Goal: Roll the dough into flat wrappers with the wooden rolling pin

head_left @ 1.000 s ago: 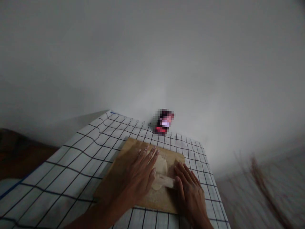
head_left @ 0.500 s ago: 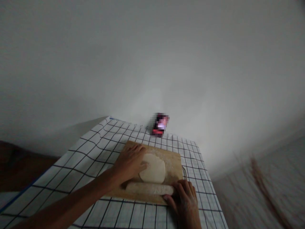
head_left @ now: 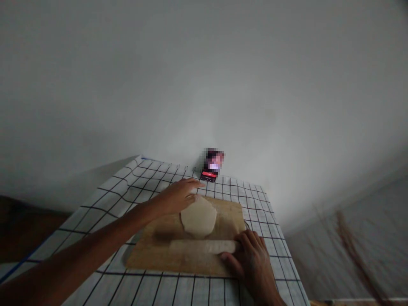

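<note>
A flat, pale round of dough [head_left: 198, 217] is over the wooden board [head_left: 153, 257], its far edge raised and its near edge close to the wood. My left hand [head_left: 183, 193] has that far edge between thumb and fingers. In front of the dough lies a floury rolling pin [head_left: 200, 246], crosswise on the board. My right hand [head_left: 251, 255] is wrapped round the pin's right end, which the fingers hide.
Under the board is a white tablecloth with black checks [head_left: 111, 204]. A phone with a lit screen [head_left: 210, 168], partly pixelated, leans against the grey wall [head_left: 204, 85] at the table's back. A broom-like bundle [head_left: 347, 242] appears at right.
My left hand has moved from the dough's left side to its far edge, which is now lifted. The right hand still holds the rolling pin near the same spot.
</note>
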Tool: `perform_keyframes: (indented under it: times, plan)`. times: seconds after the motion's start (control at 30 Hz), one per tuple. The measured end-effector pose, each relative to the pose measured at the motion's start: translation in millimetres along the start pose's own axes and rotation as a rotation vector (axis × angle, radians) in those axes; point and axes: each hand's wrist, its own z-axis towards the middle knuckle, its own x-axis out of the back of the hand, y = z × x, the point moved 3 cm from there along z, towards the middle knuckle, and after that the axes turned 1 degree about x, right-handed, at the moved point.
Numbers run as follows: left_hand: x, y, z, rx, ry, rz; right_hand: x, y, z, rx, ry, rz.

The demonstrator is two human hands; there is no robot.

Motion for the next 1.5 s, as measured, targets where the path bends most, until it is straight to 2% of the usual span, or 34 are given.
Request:
perform_keyframes:
  times: [0.1, 0.2, 0.27, 0.37, 0.5, 0.63, 0.77, 0.93, 1.07, 1.17, 1.27, 1.37, 1.5]
  plan:
    - [-0.9, 20, -32, 0.004, 0.111, 0.076, 9, -1, 28, 0.041, -0.047, 0.015]
    - [-25.1, 32, -67, -0.004, 0.181, 0.291, 1, -9, 51, 0.090, -0.120, 0.019]
    - [-42.9, 29, -77, -0.011, 0.232, 0.415, -8, -13, 63, 0.108, -0.118, 0.002]
    - [-56.6, 13, -65, 0.040, 0.257, 0.480, -17, -11, 83, 0.097, -0.077, -0.027]
    - [-54.2, -9, -32, 0.168, 0.229, 0.470, -27, 1, 118, 0.069, -0.098, -0.052]
    - [-52.6, -9, -27, 0.172, 0.225, 0.467, -35, 9, 133, 0.038, -0.110, -0.076]
    - [-54.1, 6, -46, 0.040, 0.254, 0.498, -39, 7, 110, -0.008, -0.106, -0.101]
    - [-57.1, 24, -70, -0.040, 0.252, 0.489, -28, -12, 51, -0.011, -0.038, -0.102]
    - [-60.3, 35, -89, -0.095, 0.252, 0.453, -23, -28, 8, 0.007, -0.036, -0.092]
    - [-61.6, 36, -95, -0.095, 0.260, 0.451, -22, -28, 1, 0.017, -0.048, -0.089]
    - [-62.4, 30, -87, -0.083, 0.272, 0.470, -21, -20, 29, 0.033, -0.099, -0.107]
    - [-61.3, 18, -67, -0.039, 0.265, 0.510, -22, -9, 80, 0.015, -0.160, -0.141]
    - [-55.6, -3, -34, 0.115, 0.262, 0.560, -33, 2, 146, -0.014, -0.190, -0.175]
